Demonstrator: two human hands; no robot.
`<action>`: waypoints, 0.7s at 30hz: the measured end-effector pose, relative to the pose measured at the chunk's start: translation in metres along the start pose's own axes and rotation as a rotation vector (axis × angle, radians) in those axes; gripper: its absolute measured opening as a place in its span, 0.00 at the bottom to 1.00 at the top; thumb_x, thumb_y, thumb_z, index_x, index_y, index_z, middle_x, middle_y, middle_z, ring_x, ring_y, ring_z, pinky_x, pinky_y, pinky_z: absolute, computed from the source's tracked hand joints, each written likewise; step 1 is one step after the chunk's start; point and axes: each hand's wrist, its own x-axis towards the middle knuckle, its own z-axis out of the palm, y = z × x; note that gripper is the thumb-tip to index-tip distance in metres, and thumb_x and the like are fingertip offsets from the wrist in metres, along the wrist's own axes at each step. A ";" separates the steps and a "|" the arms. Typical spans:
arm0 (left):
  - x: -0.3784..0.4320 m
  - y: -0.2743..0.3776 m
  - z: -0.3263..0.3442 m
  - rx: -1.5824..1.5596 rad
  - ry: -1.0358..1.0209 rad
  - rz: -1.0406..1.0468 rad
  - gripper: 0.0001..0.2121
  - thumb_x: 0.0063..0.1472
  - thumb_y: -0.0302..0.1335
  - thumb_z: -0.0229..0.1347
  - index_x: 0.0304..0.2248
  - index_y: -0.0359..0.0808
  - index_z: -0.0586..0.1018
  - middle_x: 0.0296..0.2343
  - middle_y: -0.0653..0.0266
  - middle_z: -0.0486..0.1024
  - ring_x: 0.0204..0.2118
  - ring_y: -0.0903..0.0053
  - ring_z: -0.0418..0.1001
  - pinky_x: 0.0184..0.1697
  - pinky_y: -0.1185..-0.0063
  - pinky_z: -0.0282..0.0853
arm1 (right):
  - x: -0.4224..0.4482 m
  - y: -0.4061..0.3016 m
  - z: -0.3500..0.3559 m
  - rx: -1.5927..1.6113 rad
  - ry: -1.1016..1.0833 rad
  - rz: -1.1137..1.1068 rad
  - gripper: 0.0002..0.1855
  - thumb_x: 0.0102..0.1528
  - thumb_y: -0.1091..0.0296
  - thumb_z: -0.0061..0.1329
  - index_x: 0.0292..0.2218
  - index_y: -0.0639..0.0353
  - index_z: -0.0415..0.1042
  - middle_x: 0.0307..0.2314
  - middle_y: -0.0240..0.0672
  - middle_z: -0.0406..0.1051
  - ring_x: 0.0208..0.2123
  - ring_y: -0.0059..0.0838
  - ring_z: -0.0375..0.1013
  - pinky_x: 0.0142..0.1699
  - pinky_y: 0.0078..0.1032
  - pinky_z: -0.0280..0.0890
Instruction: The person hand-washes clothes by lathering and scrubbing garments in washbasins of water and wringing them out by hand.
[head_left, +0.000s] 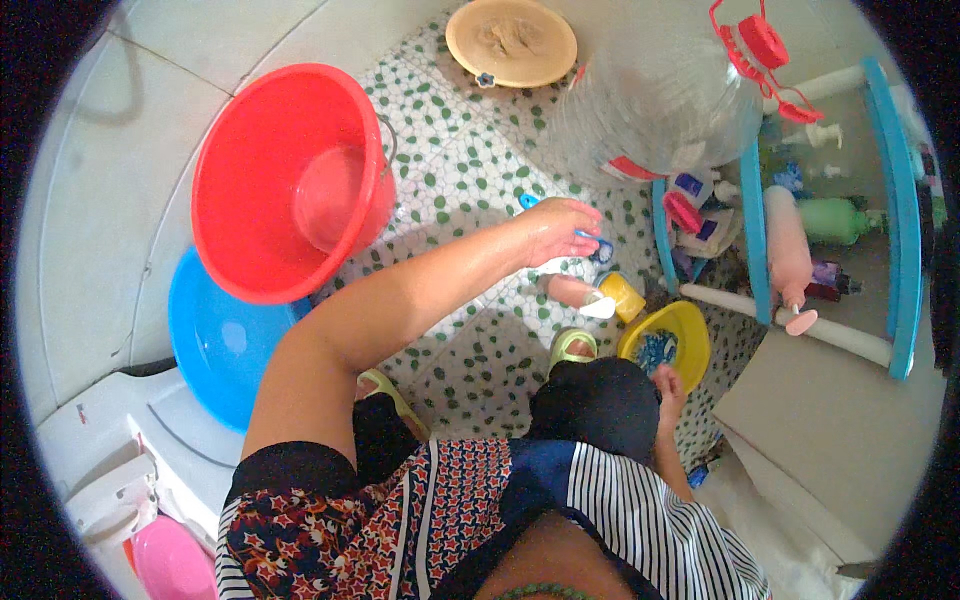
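Note:
My left hand reaches across the floor, palm partly turned up, over a blue-handled item, perhaps a brush; its hold is unclear. Below that hand are a pinkish bottle with a white top and a yellow container. Beside my right knee, my right hand is at the near edge of a yellow basin, fingers curled; whether it grips anything cannot be seen. Blue patterned material lies inside the basin.
At left, a red bucket overlaps a blue basin. A beige basin stands ahead. A large clear bottle looms at upper right, near a blue-and-white rack holding several bottles. A pink basin is at lower left.

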 end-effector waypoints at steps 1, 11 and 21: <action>-0.005 0.005 0.004 0.009 -0.005 0.016 0.15 0.55 0.23 0.50 0.43 0.29 0.67 0.37 0.56 0.70 0.38 0.67 0.72 0.43 0.74 0.70 | -0.002 -0.052 0.018 0.107 -0.042 -0.032 0.09 0.56 0.67 0.44 0.36 0.62 0.70 0.24 0.26 0.67 0.21 0.14 0.61 0.24 0.12 0.57; -0.031 0.133 0.023 -0.142 -0.024 0.555 0.20 0.62 0.42 0.43 0.44 0.34 0.65 0.42 0.62 0.66 0.40 0.66 0.68 0.44 0.71 0.66 | 0.091 -0.354 0.232 0.268 -0.347 -0.856 0.15 0.55 0.73 0.39 0.45 0.65 0.67 0.36 0.35 0.71 0.32 0.19 0.68 0.37 0.18 0.64; -0.048 0.273 0.011 0.060 0.135 0.821 0.32 0.62 0.44 0.41 0.56 0.33 0.45 0.55 0.57 0.47 0.54 0.53 0.53 0.50 0.66 0.61 | 0.244 -0.573 0.298 -0.259 0.135 -1.180 0.24 0.51 0.63 0.41 0.50 0.58 0.59 0.36 0.50 0.67 0.37 0.45 0.66 0.44 0.34 0.60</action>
